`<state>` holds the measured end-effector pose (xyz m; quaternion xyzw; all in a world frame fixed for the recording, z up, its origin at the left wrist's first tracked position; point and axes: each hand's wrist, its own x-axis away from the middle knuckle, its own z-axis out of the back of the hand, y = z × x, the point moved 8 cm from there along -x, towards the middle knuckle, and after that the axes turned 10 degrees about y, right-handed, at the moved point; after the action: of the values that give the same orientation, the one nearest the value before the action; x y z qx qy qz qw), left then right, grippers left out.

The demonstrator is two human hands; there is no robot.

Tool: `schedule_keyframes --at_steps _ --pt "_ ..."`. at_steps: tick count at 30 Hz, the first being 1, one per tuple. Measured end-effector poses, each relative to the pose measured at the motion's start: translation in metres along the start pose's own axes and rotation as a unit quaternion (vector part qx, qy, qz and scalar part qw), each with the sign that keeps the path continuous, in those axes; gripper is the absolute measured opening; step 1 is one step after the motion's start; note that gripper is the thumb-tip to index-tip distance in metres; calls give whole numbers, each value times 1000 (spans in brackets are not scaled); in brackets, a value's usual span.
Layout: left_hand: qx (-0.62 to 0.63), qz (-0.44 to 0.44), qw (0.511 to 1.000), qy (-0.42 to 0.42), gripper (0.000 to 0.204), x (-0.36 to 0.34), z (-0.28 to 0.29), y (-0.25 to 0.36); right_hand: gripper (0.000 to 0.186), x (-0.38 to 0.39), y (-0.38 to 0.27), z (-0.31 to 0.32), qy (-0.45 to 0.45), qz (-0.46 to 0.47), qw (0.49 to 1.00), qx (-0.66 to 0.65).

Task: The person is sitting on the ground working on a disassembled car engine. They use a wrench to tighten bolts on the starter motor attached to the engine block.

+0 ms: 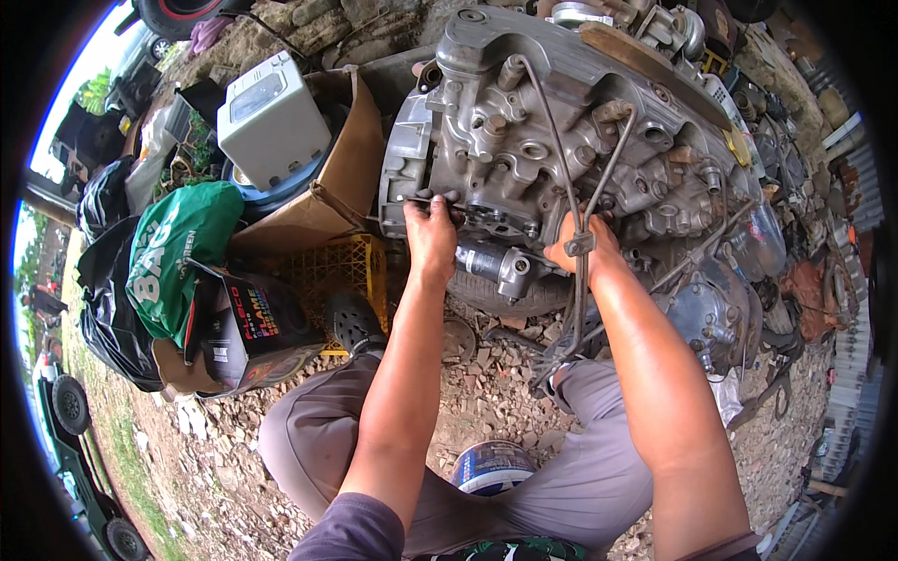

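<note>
A large grey metal engine (533, 150) lies in front of me, with bent metal pipes (585, 271) running down from it towards me. My left hand (432, 238) is at the engine's left lower edge, its fingers closed around something small I cannot make out. My right hand (599, 248) reaches in behind the pipes at the engine's lower middle; its fingertips are largely hidden there. Between the two hands sits a black cylindrical part (491, 262) with a silver metal fitting, just below the engine casing.
Left of the engine stand an open cardboard box (327, 187) with a grey plastic housing (273, 122) on it, a yellow crate (369, 271), a green bag (182, 252) and a dark printed carton (248, 327). A tyre (510, 294) lies under the engine. A bucket (493, 466) stands between my legs.
</note>
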<state>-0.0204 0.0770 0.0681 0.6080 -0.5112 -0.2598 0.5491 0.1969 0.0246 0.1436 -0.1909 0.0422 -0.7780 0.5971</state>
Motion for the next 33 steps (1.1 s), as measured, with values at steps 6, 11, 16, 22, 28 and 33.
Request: schedule_keyframes --at_steps 6,11,16,22,28,33 --pt "50 49 998 5 17 11 -7 -6 52 -2 2 -2 14 7 1000 13" --pt "-122 -249 961 5 17 25 -18 26 51 -5 1 -5 23 13 1000 8" --pt "-323 -469 809 -149 20 101 -70 28 52 -7 7 -6 9 -11 1000 10" --pt "-278 -533 769 -219 35 129 -40 -31 56 -6 5 -6 27 18 999 34" --pt "-89 -436 887 -122 24 113 -24 -6 52 -4 5 -4 27 48 998 15" --pt "93 -259 961 -34 14 68 -8 24 50 -6 7 -5 34 28 999 20"
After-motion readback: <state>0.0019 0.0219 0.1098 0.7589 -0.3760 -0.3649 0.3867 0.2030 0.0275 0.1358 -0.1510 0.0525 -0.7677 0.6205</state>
